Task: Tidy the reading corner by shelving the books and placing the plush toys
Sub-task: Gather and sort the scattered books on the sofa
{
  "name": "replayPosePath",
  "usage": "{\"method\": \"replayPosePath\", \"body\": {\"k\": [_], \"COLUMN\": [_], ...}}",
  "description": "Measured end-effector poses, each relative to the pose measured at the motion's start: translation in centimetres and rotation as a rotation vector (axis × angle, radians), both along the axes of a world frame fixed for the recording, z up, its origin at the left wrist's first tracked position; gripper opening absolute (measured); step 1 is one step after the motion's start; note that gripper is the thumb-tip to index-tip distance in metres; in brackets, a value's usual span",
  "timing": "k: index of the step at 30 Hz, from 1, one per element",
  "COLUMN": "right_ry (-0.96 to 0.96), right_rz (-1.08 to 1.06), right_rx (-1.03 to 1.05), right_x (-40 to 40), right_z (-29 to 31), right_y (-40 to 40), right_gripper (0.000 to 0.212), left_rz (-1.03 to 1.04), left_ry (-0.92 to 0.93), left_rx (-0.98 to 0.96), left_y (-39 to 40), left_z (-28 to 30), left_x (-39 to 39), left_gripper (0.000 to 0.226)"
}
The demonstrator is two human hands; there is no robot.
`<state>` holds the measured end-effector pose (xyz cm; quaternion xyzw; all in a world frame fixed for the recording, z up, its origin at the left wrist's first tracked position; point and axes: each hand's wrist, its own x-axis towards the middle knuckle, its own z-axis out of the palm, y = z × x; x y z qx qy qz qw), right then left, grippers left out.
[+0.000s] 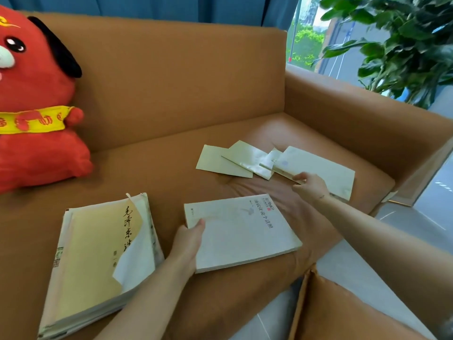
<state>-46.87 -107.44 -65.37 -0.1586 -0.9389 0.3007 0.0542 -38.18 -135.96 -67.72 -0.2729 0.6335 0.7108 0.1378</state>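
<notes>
Left hand (187,244) grips the white book (241,233) at its 9 o'clock edge, thumb on the cover. Right hand (310,186) pinches the far book (318,168), lying at 1 o'clock on the sofa (171,94).

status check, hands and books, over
Left hand grips white book at its near-left edge. Right hand pinches far book on sofa seat. Torn-cover book and red plush untouched. Nothing blocking.

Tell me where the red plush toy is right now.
The red plush toy sits at the far left of the head view, against the sofa backrest, behind the torn yellow book.
</notes>
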Motion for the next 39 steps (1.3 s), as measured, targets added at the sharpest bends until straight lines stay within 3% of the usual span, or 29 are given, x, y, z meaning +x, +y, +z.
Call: {"method": "replayPosePath", "body": {"k": [3,8,12,18,23,29,33,39], "right_ry": [-0.064,-0.182,-0.177,-0.201,-0.207,-0.154,-0.054,0.166], "right_rz": [0.001,0.078,0.128,0.158,0.267,0.357,0.448,0.495], "right_rx": [0.280,0.520,0.678,0.900,1.077,0.965,0.906,0.511], "right_x": [-1.4,-3.8,-4.7,-4.7,-4.1,-1.7,-0.1,2.1], "right_z": [-1.8,-3.7,-3.3,-3.2,-2.1,0.8,3.2,6.8], "right_y": [3.6,5.4,5.4,4.3,4.0,3.8,2.8,1.4], "right_gripper": [0.049,0.072,0.053,0.030,0.027,0.033,0.051,0.048], "left_rz": [0.018,0.039,0.046,-0.006,-0.022,-0.199,-0.322,-0.287], "left_ry": [0.038,0.096,0.139,0.173,0.221,0.271,0.334,0.419], "left_rx": [-0.064,-0.128,-0.228,-0.379,-0.541,-0.812,-1.009,-0.974], "left_y": [-0.1,0.0,0.4,0.8,0.8,1.2,1.2,0.7], "left_z": [-1.2,-1.5,-1.9,-1.7,-0.7,0.0,-0.4,-0.1], "left_x": [-0.7,-1.1,-1.0,-0.9,-0.4,-0.1,0.2,0.6], "left_gripper": [0.037,0.031,0.039,0.032,0.079,0.065,0.062,0.059]}}
